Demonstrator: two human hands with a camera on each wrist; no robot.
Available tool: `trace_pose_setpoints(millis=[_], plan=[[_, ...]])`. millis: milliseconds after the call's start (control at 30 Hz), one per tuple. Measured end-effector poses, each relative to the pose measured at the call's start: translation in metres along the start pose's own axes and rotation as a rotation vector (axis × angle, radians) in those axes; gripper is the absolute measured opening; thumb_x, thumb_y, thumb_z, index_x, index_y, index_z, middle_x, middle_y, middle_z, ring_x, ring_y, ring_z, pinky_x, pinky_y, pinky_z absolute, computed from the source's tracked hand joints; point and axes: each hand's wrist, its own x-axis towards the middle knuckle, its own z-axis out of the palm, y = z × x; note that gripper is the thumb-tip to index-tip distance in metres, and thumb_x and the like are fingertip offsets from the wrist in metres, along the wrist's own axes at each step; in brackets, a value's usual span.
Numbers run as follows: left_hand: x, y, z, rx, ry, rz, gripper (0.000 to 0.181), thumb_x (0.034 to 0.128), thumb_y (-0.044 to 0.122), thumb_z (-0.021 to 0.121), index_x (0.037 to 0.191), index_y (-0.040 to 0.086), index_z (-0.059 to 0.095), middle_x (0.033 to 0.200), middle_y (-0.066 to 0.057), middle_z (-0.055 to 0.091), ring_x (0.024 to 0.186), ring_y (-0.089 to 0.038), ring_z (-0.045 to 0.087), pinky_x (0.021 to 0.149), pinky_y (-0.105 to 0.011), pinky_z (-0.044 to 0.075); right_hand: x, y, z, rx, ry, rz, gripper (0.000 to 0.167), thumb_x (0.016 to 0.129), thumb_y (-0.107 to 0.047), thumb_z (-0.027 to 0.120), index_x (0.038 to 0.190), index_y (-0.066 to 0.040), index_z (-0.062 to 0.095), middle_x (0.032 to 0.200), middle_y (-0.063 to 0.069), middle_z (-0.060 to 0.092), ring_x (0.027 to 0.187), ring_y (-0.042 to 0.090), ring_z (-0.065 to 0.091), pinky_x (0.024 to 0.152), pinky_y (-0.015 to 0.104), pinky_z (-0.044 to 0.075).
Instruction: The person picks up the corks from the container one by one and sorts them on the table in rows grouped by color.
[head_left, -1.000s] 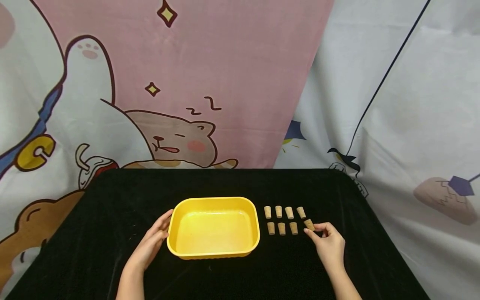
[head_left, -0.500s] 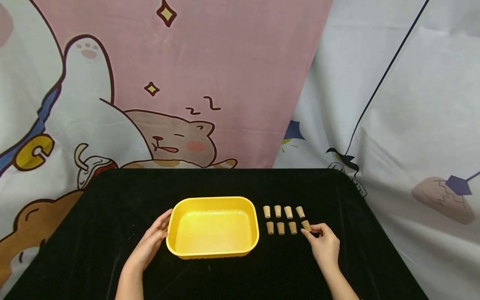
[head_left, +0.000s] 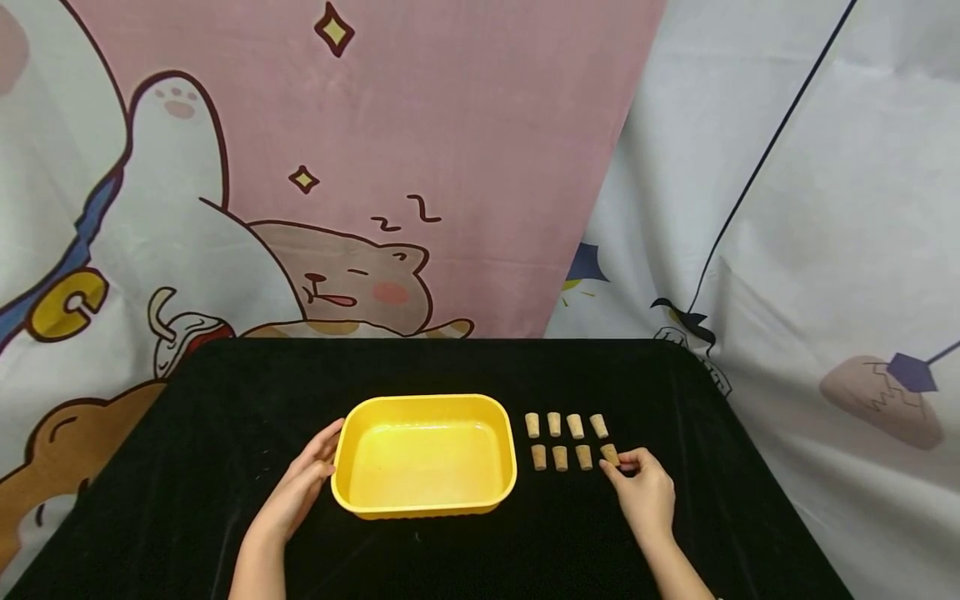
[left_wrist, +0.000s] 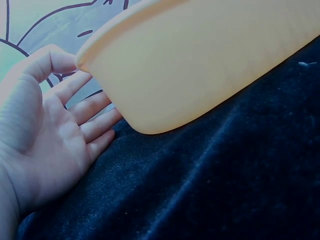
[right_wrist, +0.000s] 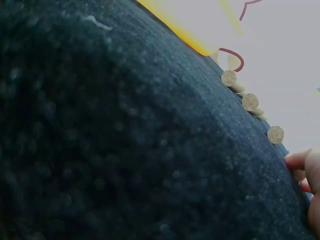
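A yellow rectangular tub (head_left: 423,512) stands on the black cloth. My left hand (head_left: 298,487) is at its left side; the left wrist view shows the thumb touching the rim of the tub (left_wrist: 190,65) and the straight fingers reaching along its outer wall, partly hidden. To the right, my right hand (head_left: 647,492) pinches a cork stopper (head_left: 610,454) between thumb and fingertips, at the right end of the front row of corks (head_left: 560,458). Behind lies a second row of corks (head_left: 553,424). The right wrist view catches only part of the right hand (right_wrist: 311,172); its cork is hidden there.
Black cloth (head_left: 465,558) covers the table. A pink and white curtain with cartoon animals (head_left: 465,150) hangs behind the table's far edge. The cork rows lie just right of the tub.
My right hand has shifted slightly left with the cork, bringing it nearer the front row and more upright in line. The left hand and the tub stay in place.
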Motion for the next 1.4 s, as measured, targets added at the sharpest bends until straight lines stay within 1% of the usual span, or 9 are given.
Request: trace_pose_setpoints(millis=[100,300,533,600,733,800,1167,1300,1400], plan=[[0.0,-0.001,0.001,-0.015,0.004,-0.002,0.063,0.0919,0.008,0.044,0.151,0.007,0.021,0.153,-0.019,0.024,0.139,-0.036,0.02,0.108,-0.058,0.009,0.0,0.0,0.0,-0.003,-0.005,0.005,0.023,0.071,-0.014,0.083,0.083,-0.006,0.065,0.078,0.006,0.063,0.067,0.021,0.059,0.059,0.033,0.043],[0.0,0.0,-0.001,-0.018,0.002,-0.002,0.063,0.0923,0.008,0.043,0.151,0.007,0.02,0.154,-0.018,0.022,0.14,-0.034,0.018,0.109,-0.055,0.009,0.001,-0.001,0.002,-0.003,-0.023,0.013,0.024,0.071,-0.014,0.083,0.084,-0.006,0.065,0.079,0.006,0.062,0.067,0.02,0.058,0.059,0.032,0.043],[-0.003,-0.001,-0.004,0.006,-0.005,-0.007,0.063,0.0931,0.008,0.043,0.152,0.008,0.019,0.154,-0.017,0.022,0.139,-0.033,0.02,0.097,-0.02,0.03,0.001,-0.002,0.003,-0.013,-0.032,-0.004,0.027,0.07,-0.016,0.084,0.084,-0.006,0.065,0.078,0.006,0.061,0.067,0.021,0.058,0.06,0.033,0.043],[-0.003,-0.001,-0.005,0.005,-0.009,0.001,0.063,0.0933,0.008,0.043,0.152,0.008,0.019,0.154,-0.018,0.023,0.139,-0.033,0.02,0.101,-0.024,0.028,0.0,-0.003,0.003,-0.017,-0.036,0.001,0.027,0.07,-0.017,0.084,0.085,-0.006,0.065,0.078,0.007,0.061,0.067,0.021,0.057,0.06,0.034,0.043],[-0.003,0.0,-0.005,0.0,-0.006,0.01,0.063,0.0929,0.008,0.043,0.151,0.007,0.019,0.154,-0.018,0.023,0.139,-0.035,0.019,0.108,-0.049,0.015,0.001,-0.004,0.002,-0.016,-0.038,-0.001,0.028,0.07,-0.018,0.084,0.086,-0.005,0.065,0.079,0.007,0.061,0.069,0.022,0.058,0.061,0.035,0.044],[-0.003,0.0,-0.004,-0.005,0.001,0.007,0.063,0.0923,0.007,0.043,0.151,0.006,0.019,0.154,-0.019,0.023,0.139,-0.035,0.019,0.108,-0.055,0.011,0.001,-0.004,0.002,-0.01,-0.04,-0.007,0.029,0.071,-0.018,0.084,0.087,-0.005,0.065,0.08,0.008,0.062,0.07,0.022,0.058,0.062,0.035,0.044],[-0.007,0.0,-0.001,0.017,0.022,0.01,0.061,0.0937,0.01,0.043,0.15,0.007,0.022,0.153,-0.018,0.026,0.137,-0.035,0.024,0.107,-0.054,0.014,-0.001,-0.009,-0.01,0.091,0.021,0.092,0.02,0.086,-0.027,0.071,0.088,-0.007,0.068,0.078,0.005,0.064,0.06,0.013,0.05,0.052,0.024,0.038],[-0.005,0.006,0.0,0.081,0.049,0.002,0.056,0.0991,0.02,0.041,0.15,0.008,0.023,0.152,-0.017,0.028,0.136,-0.032,0.027,0.108,-0.044,0.021,0.006,-0.013,-0.022,0.128,0.067,0.096,0.019,0.088,-0.026,0.069,0.088,-0.008,0.069,0.078,0.003,0.064,0.06,0.01,0.049,0.052,0.022,0.036],[-0.003,0.015,-0.002,0.14,0.074,0.001,0.055,0.102,0.028,0.038,0.151,0.007,0.023,0.152,-0.018,0.029,0.136,-0.032,0.027,0.11,-0.046,0.019,0.014,-0.018,-0.035,0.144,0.084,0.085,0.02,0.089,-0.029,0.067,0.09,-0.009,0.069,0.078,0.002,0.064,0.061,0.008,0.049,0.053,0.02,0.035]])
